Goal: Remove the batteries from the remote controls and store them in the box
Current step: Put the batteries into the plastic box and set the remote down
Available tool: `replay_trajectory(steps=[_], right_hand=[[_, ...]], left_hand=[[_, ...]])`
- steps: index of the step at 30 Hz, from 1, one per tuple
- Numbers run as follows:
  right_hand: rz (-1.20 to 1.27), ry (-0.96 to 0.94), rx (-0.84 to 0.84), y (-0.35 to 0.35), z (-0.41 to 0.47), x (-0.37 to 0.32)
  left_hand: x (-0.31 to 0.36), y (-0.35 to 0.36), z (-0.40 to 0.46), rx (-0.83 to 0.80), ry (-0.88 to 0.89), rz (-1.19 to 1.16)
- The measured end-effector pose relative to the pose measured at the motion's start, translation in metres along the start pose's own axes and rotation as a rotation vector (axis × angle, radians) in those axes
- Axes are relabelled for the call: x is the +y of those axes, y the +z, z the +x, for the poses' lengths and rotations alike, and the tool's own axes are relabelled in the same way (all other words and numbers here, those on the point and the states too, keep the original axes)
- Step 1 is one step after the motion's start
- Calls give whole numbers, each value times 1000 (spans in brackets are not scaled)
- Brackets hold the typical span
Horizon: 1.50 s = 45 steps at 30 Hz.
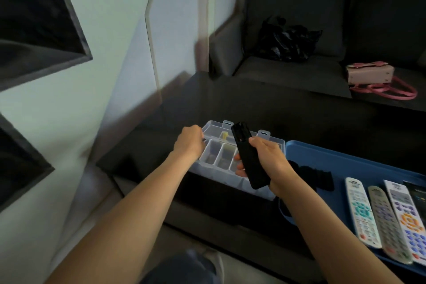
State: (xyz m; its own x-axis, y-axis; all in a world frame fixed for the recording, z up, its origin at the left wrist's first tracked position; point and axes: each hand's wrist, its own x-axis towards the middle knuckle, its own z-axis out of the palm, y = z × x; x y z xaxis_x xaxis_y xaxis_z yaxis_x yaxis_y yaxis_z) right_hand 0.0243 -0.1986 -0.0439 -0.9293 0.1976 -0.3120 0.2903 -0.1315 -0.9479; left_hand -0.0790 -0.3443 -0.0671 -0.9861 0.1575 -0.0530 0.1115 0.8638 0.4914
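At frame centre our right hand [265, 161] grips a black remote [247, 157], tilted, its open battery bay uppermost, over the clear box [214, 157] on the dark counter [276, 108]. Our left hand [187, 142] is curled at the box's left rim, perhaps pinching something small; we cannot tell. More remotes [382, 217] lie on the blue tray [322, 157], lower right.

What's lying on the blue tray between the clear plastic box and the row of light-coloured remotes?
In the head view, a crumpled black cloth-like item lies on the blue tray, between the clear box and the light-coloured remotes. What exactly it is cannot be told.
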Motion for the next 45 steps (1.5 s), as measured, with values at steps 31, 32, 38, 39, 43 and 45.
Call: replay_trajectory(steps=[31, 32, 38, 39, 43, 45], right_hand=[[152, -15, 203, -97, -4, 19], [152, -17, 201, -99, -2, 21], [188, -23, 174, -104, 2, 33], [213, -24, 161, -104, 1, 33], [247, -51, 132, -101, -3, 28], [250, -56, 127, -102, -6, 27]], left_hand=[[89, 77, -20, -159, 667, 331], [91, 80, -20, -179, 664, 390], [103, 94, -20, -221, 595, 568], [104, 96, -20, -214, 585, 574], [107, 99, -22, -162, 539, 587], [107, 99, -23, -169, 507, 565]])
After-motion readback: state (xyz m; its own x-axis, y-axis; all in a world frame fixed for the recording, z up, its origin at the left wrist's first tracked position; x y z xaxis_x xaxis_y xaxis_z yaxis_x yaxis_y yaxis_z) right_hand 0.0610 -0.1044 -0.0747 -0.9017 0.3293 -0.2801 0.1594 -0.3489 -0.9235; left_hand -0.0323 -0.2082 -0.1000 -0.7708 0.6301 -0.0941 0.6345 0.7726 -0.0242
